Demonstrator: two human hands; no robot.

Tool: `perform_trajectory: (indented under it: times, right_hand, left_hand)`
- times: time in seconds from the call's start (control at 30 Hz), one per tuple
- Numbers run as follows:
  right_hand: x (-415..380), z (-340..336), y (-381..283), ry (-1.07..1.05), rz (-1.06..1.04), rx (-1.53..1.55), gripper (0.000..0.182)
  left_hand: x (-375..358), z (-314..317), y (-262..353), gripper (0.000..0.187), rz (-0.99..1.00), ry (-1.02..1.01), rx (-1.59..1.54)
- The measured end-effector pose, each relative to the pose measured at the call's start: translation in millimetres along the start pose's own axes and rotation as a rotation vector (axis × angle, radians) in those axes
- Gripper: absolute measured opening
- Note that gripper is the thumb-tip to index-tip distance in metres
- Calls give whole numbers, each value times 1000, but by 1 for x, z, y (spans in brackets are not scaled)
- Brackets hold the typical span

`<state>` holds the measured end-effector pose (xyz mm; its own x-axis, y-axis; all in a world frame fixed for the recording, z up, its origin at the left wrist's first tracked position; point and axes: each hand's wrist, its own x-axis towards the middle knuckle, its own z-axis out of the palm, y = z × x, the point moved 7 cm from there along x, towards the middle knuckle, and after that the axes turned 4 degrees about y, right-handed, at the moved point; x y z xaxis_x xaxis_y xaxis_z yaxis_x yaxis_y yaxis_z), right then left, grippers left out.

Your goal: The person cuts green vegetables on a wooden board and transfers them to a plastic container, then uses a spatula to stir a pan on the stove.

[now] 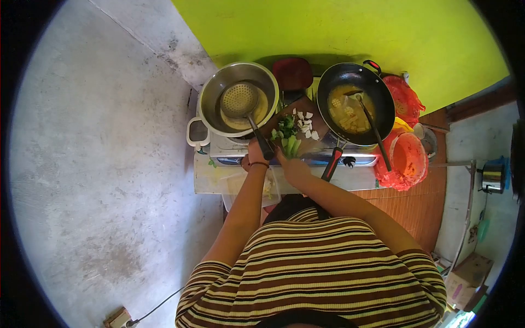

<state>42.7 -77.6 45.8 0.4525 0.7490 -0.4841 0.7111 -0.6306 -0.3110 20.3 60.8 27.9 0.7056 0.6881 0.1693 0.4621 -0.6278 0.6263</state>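
Observation:
My left hand (256,154) is at the stove's front edge, beside and partly behind the black handle of a perforated skimmer (239,100). Its fingers are mostly hidden, so a grip cannot be made out. My right hand (295,170) reaches to the near edge of a brown cutting board (320,117), close to pale green stalks (291,146); its fingers are blurred. Chopped dark green leaves (285,127) and white pieces (307,124) lie on the board. The skimmer rests in a steel pot (209,104) holding yellowish liquid.
Right of the board, a black wok (385,104) holds yellow soup with corn pieces and a long-handled ladle (371,123). Its handle (331,164) juts toward me. Red plastic-lined containers (407,158) stand further right. A clear plastic box (235,186) sits below my left forearm.

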Motion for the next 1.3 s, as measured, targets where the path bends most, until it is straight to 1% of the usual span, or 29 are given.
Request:
perform_trajectory:
  times: [0.07,0.17,0.2,0.27,0.3,0.37,0.47,0.57,0.67,0.8,0.87,0.97,1.1,1.2,1.3]
  right_hand:
    - [0,-1,-4,-5,-8,-10,75]
    - [9,2,-6,18,-15,-7,76]
    - [12,6,-5,29,-16,-3,77]
    - [17,12,-4,99,-43,35,76]
    - [17,8,-5,135,-56,54,76]
    - [15,6,-3,117,-51,103,76]
    - [3,4,-3,101,-50,174,75]
    - [-3,8,4,110,-54,161,74]
    - [-5,2,7,126,-33,180,74]
    - [-7,-3,9,154,-41,238,75]
    - [-14,-9,7,173,-48,246,75]
    - [-20,-17,4,172,-51,227,74]
    - [-18,-10,7,208,-69,186,74]
    - [-14,-7,9,65,-7,124,77]
    - [-10,-5,8,137,-71,124,72]
  left_hand:
    - [1,-4,6,14,-3,-14,20]
    - [-3,-4,-1,13,-42,64,-105]
    - [-5,1,-6,14,-34,56,-95]
    - [-7,11,-17,16,-14,38,-76]
    - [-8,9,-14,18,-3,13,-40]
    - [-14,6,-9,24,18,-36,31]
    - [-25,4,-10,26,83,11,215]
    - [-31,7,-8,35,184,-88,264]
    - [-28,11,-23,30,126,-42,208]
    - [-16,-6,-8,25,52,-39,37]
    - [-12,-3,-8,23,12,-37,-53]
    - [-9,16,-27,21,-25,-34,-237]
    - [-9,15,-25,18,8,-28,-173]
    - [-8,14,-24,17,23,1,-160]
    - [-8,17,-25,15,-3,-11,-159]
